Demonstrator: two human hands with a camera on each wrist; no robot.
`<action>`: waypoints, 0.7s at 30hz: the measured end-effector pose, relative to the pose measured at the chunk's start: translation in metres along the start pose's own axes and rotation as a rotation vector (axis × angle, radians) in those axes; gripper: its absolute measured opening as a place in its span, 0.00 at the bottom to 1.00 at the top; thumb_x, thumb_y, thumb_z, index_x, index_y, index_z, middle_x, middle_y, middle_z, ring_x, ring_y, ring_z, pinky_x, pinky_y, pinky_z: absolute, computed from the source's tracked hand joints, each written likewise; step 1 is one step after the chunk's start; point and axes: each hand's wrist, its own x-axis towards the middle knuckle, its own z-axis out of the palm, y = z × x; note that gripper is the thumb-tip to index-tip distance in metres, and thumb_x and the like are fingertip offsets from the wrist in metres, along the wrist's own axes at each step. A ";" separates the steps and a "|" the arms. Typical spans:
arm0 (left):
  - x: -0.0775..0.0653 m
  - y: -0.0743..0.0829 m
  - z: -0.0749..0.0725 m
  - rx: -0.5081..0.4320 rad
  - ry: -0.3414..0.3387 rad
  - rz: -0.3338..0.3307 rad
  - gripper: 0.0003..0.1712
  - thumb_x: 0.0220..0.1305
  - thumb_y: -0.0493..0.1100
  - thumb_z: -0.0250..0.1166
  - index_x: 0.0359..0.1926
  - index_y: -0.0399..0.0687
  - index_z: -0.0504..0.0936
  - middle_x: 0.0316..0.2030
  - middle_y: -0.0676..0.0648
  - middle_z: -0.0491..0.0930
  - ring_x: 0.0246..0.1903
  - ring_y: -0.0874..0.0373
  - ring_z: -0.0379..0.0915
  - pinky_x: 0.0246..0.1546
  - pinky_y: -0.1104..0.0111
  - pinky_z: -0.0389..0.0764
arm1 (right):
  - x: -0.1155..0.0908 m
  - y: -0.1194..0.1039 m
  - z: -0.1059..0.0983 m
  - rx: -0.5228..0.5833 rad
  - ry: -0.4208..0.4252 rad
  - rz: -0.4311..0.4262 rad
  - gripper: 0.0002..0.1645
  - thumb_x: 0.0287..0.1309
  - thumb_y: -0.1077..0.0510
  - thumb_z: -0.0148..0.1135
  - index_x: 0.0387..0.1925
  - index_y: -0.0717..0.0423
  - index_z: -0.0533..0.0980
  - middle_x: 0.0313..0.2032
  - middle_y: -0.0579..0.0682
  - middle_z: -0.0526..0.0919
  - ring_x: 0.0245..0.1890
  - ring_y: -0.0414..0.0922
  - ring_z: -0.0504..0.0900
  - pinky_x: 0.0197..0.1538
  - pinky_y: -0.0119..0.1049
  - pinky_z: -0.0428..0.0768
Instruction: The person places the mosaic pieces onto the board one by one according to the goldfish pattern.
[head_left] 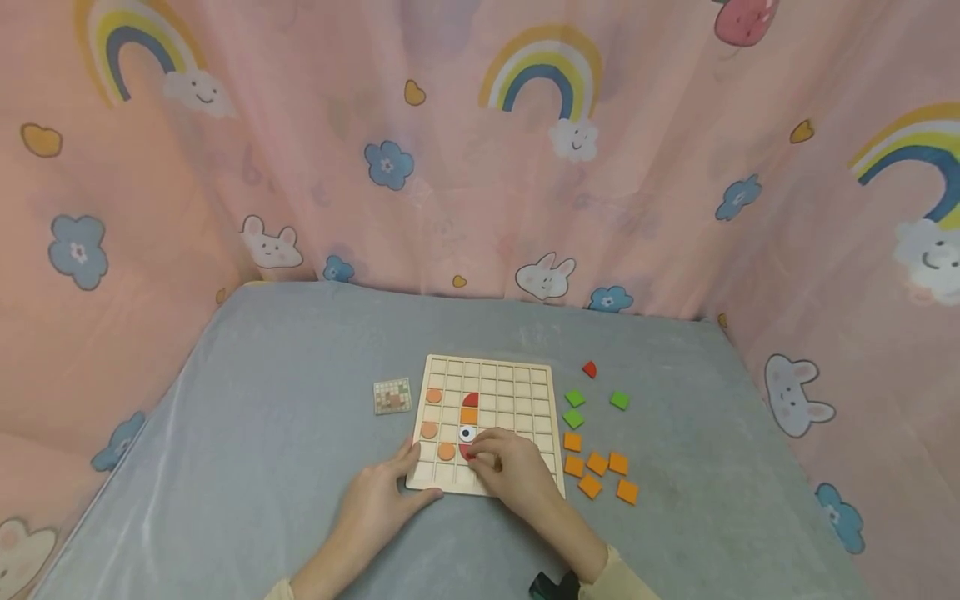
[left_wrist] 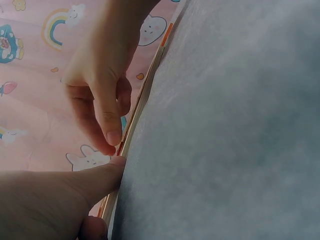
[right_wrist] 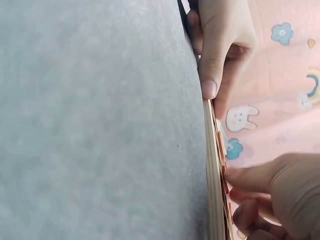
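At the far left of the work, a small pattern card (head_left: 392,396) lies on the grey cloth (head_left: 247,433), just beside the wooden board (head_left: 517,387) and apart from both hands. The left hand (head_left: 375,504) is set at the board's near left corner, thumb and fingers spread, the thumb along the near edge and the fingers against the left edge; it appears to steady the board. Three tan discs (head_left: 435,396) lie in the left part of the grid. Right of these stands one column: an upper red piece (head_left: 471,400), an orange tile (head_left: 469,415), an eye piece (head_left: 467,433) and, nearest the person, a lower red piece (head_left: 465,452). The right hand (head_left: 517,473) reaches in from the right, thumb and forefinger pinching the lower red piece, which lies at their tips, left of the palm and partly covered. The step in hand is judged to be seating this piece; the next move calls for squaring it in its cell and letting go without nudging the eye piece. Right of the board, untouched, lie three green tiles (head_left: 619,401), one loose red piece (head_left: 589,369) and six loose orange tiles (head_left: 627,492).
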 end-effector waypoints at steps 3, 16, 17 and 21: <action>-0.001 0.000 0.000 0.008 0.002 0.001 0.45 0.51 0.58 0.84 0.66 0.41 0.83 0.66 0.40 0.79 0.57 0.33 0.82 0.47 0.47 0.87 | 0.000 0.000 0.001 0.012 0.005 -0.019 0.06 0.57 0.65 0.78 0.37 0.54 0.92 0.41 0.46 0.90 0.21 0.28 0.71 0.26 0.25 0.74; 0.000 0.000 0.002 0.000 0.017 -0.007 0.45 0.51 0.57 0.85 0.66 0.42 0.83 0.66 0.41 0.80 0.59 0.34 0.82 0.48 0.47 0.87 | -0.001 0.003 -0.009 -0.022 0.037 0.090 0.04 0.58 0.63 0.79 0.35 0.52 0.91 0.39 0.44 0.91 0.23 0.29 0.71 0.27 0.26 0.73; 0.000 0.000 0.002 0.000 0.018 -0.006 0.45 0.50 0.57 0.85 0.66 0.42 0.83 0.66 0.41 0.80 0.59 0.34 0.82 0.48 0.46 0.87 | -0.001 0.004 -0.010 -0.014 0.051 0.104 0.04 0.58 0.63 0.79 0.35 0.51 0.91 0.39 0.44 0.91 0.22 0.30 0.71 0.26 0.26 0.73; -0.001 0.000 0.002 -0.001 0.018 -0.006 0.45 0.50 0.57 0.85 0.66 0.41 0.84 0.66 0.41 0.80 0.59 0.34 0.82 0.49 0.46 0.86 | -0.004 0.011 -0.019 0.050 0.109 0.134 0.07 0.56 0.65 0.79 0.37 0.55 0.90 0.40 0.48 0.91 0.20 0.31 0.69 0.24 0.27 0.72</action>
